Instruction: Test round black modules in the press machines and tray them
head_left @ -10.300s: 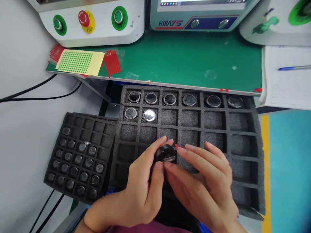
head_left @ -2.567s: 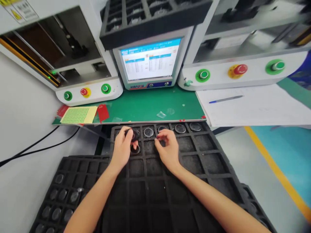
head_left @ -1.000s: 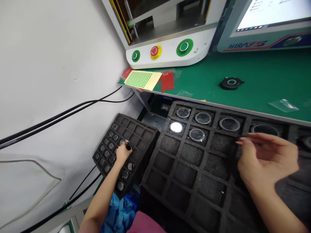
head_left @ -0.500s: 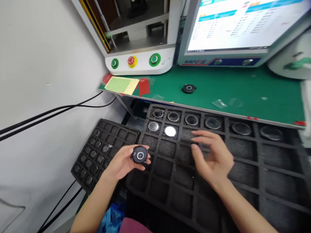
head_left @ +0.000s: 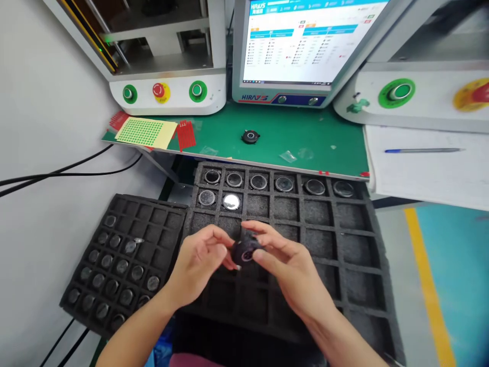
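A round black watch case, its back with a pale-ringed sensor turned partly toward me, is up in front of my body over the large foam tray. My right hand pinches it, thumb on the near right side and fingers behind. My left hand is at its left edge, fingertips close to or touching the case, the thumb standing apart from it. Round watch cases with glass faces, such as a bright one, sit in the tray's two far rows.
At left, a smaller foam tray holds many small round pieces. On the green bench lie another black watch case, a green-dot sticker sheet and red strips. Behind stand a monitor and button panels. A pen lies on paper.
The watch case has gone from my left hand to my right, which came in from the right. The case is tilted now. The view has swung right, showing the pen and second button panel.
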Motion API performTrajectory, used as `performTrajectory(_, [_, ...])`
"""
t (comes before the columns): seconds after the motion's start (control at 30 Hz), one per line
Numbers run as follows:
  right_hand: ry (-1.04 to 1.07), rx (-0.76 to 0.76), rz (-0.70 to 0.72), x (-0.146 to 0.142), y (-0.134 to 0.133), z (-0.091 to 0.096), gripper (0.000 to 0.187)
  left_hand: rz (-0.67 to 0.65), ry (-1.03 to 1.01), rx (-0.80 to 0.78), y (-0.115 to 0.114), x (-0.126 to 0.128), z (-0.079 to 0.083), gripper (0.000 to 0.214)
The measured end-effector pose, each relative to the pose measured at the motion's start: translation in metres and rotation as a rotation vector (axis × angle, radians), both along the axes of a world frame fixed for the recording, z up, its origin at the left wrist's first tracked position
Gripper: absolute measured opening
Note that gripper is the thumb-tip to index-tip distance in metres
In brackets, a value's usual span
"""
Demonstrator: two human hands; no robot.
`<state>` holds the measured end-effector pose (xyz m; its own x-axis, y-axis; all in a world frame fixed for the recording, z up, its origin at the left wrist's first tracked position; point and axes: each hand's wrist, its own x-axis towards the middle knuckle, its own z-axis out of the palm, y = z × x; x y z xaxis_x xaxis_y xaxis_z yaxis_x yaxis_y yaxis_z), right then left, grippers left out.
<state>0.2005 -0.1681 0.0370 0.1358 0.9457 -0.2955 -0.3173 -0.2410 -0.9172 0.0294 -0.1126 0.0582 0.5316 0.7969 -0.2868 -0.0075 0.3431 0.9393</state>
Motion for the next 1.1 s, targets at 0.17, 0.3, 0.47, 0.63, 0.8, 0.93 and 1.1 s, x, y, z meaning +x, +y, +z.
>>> performTrajectory(0.17, [0.372, -0.092, -0.025, -0.007, 0.000, -0.005, 0.038, -0.068, -0.019, 0.527, -0.003, 0.001, -0.011, 0.064])
performTrajectory(0.3, [0.448, -0.118, 0.043, -0.013, -0.002, -0.004, 0.034, -0.100, -0.024, 0.575, 0.000, 0.007, -0.017, 0.066])
performTrajectory(0.47, [0.431, -0.109, 0.066, -0.018, -0.005, -0.001, 0.034, -0.082, -0.048, 0.718, -0.001, 0.010, -0.015, 0.064])
performTrajectory(0.63, [0.304, -0.009, -0.189, -0.019, -0.006, -0.003, 0.020, 0.104, -0.129, 0.329, -0.010, 0.008, -0.010, 0.043])
performTrajectory(0.8, [0.136, 0.121, -0.378, -0.015, -0.010, -0.001, 0.020, 0.126, -0.233, -0.050, -0.016, 0.007, -0.008, 0.027])
performTrajectory(0.93, [0.147, 0.164, -0.361, -0.016, -0.012, 0.004, 0.023, 0.090, -0.129, 0.003, -0.023, 0.013, -0.005, 0.019])
performTrajectory(1.1, [-0.004, 0.243, -0.398, -0.020, -0.017, 0.009, 0.025, 0.157, -0.030, 0.199, -0.033, 0.023, 0.001, 0.016])
